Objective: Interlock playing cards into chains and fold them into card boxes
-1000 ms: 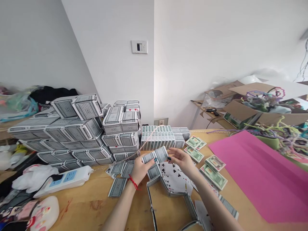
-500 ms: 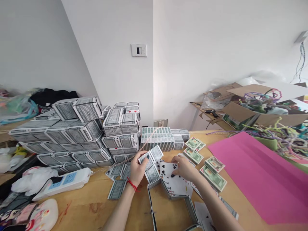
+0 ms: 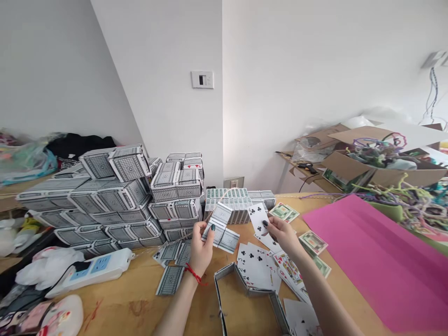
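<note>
My left hand [image 3: 202, 247] is closed on a folded strip of grey-backed playing cards [image 3: 221, 229], held up above the wooden table [image 3: 133, 298]. My right hand [image 3: 284, 233] pinches a single clubs card [image 3: 259, 218] raised just right of the strip. Below the hands lies a loose pile of face-up cards [image 3: 257, 268], and in front of it an open frame made of joined cards [image 3: 245, 291] stands on the table.
A big heap of card-built blocks [image 3: 115, 196] fills the left. A white power strip [image 3: 89, 268] lies in front of it. Boxed decks [image 3: 234, 200] stand behind the hands, green card packs [image 3: 313, 242] to their right. Pink paper [image 3: 378, 256] covers the right; cardboard boxes [image 3: 367, 163] with pipe cleaners sit behind.
My right hand went down to the face-up pile and came back up with a clubs card. My left hand lifted the card strip a little and tilted it.
</note>
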Motion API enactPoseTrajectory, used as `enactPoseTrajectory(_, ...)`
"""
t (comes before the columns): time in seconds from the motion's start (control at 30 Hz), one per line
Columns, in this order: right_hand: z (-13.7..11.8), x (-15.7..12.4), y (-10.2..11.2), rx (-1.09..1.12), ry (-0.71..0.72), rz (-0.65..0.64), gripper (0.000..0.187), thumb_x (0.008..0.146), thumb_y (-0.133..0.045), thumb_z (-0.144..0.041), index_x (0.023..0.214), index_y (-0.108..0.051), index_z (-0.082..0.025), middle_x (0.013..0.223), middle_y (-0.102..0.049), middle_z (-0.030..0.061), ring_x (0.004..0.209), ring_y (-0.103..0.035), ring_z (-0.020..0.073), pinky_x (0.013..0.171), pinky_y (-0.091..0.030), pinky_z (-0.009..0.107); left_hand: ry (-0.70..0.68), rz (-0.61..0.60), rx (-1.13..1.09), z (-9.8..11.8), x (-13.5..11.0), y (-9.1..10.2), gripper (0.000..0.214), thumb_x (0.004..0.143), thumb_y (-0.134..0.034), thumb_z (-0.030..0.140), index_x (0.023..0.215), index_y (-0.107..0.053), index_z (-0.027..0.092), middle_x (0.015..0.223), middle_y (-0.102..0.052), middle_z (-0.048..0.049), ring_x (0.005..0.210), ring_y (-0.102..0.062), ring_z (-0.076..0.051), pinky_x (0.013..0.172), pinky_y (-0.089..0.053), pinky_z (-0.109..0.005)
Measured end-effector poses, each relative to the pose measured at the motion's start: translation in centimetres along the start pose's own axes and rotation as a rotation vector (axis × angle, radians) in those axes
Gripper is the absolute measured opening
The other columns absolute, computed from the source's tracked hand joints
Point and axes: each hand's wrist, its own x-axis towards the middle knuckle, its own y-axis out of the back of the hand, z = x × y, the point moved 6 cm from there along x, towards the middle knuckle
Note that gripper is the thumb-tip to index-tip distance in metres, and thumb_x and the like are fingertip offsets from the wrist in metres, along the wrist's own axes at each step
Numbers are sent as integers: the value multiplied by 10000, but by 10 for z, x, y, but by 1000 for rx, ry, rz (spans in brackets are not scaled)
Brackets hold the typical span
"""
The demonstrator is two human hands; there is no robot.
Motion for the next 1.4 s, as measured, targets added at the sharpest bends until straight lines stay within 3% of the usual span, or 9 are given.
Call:
enactPoseTrajectory(0.13, -1, -13, -33, 149, -114, -375, 356, 704, -599, -512, 703, -493, -172, 545, -579, -16, 447, -528, 106, 388, -299, 193, 10, -10, -17, 1, -2, -3, 154, 817, -450, 358, 858, -456, 209, 774, -509, 3, 694, -525, -144, 644, -453, -245)
enactPoseTrajectory(0.23, 1, -21, -56, 202, -170, -497, 353, 688, -626, -493, 719, -486, -170, 583, -599, -6, 539, -623, 158, 363, -302, 179, 85, -76, -125, -3, -5, -10, 185, 830, -420, 388, 901, -451, 220, 797, -512, 6, 618, -535, -128, 575, -466, -243)
enactPoseTrajectory(0.4, 4, -13, -57, 350, -131, -337, 347, 640, -686, -451, 744, -514, -168, 620, -592, -10, 574, -609, 145, 495, -467, 249, 88, -189, -190, -1, -8, -18, 200, 799, -478, 397, 799, -505, 199, 668, -494, 28, 570, -501, -112, 521, -457, -211)
enactPoseTrajectory(0.57, -2, -5, -34, 338, 9, -97, 321, 640, -680, -460, 719, -559, -173, 503, -480, -56, 424, -445, 82, 415, -392, 223, 175, -406, -231, -4, -13, -32, 247, 700, -600, 403, 693, -583, 157, 568, -545, 13, 516, -503, -119, 438, -411, -202)
enactPoseTrajectory(0.77, -8, -6, -20, 497, 66, 57, 208, 667, -666, -361, 690, -561, -183, 548, -522, -30, 433, -421, 79, 398, -349, 212, 334, -432, -282, -20, -15, -39, 279, 628, -662, 393, 543, -535, 160, 366, -475, 50, 335, -419, -82, 353, -316, -194)
enactPoseTrajectory(0.87, -13, -7, -18, 619, 84, 19, 222, 678, -619, -354, 820, -610, -183, 825, -645, 64, 676, -589, 187, 542, -474, 300, 376, -455, -363, -23, -16, -42, 297, 629, -655, 428, 569, -555, 155, 433, -579, 3, 393, -532, -125, 408, -421, -228)
enactPoseTrajectory(0.97, -16, -8, -19, 647, 99, -49, 244, 691, -579, -359, 865, -620, -193, 1022, -636, 98, 914, -593, 269, 681, -491, 377, 398, -449, -393, -26, -17, -42, 321, 635, -650, 446, 605, -590, 132, 504, -644, -45, 454, -598, -154, 481, -487, -261)
enactPoseTrajectory(1.13, -7, -5, -18, 582, 94, -17, 157, 690, -599, -357, 775, -606, -225, 1115, -601, 85, 899, -568, 241, 681, -472, 339, 421, -370, -456, -36, -14, -39, 338, 632, -656, 464, 636, -609, 129, 556, -680, -59, 532, -649, -187, 574, -530, -306)
enactPoseTrajectory(1.4, 11, -2, -40, 482, 15, -106, 286, 628, -707, -383, 646, -497, -189, 583, -506, -27, 506, -461, 104, 500, -384, 234, 479, -279, -507, -46, -13, -38, 371, 579, -691, 488, 644, -613, 131, 546, -675, -41, 548, -654, -197, 560, -523, -304)
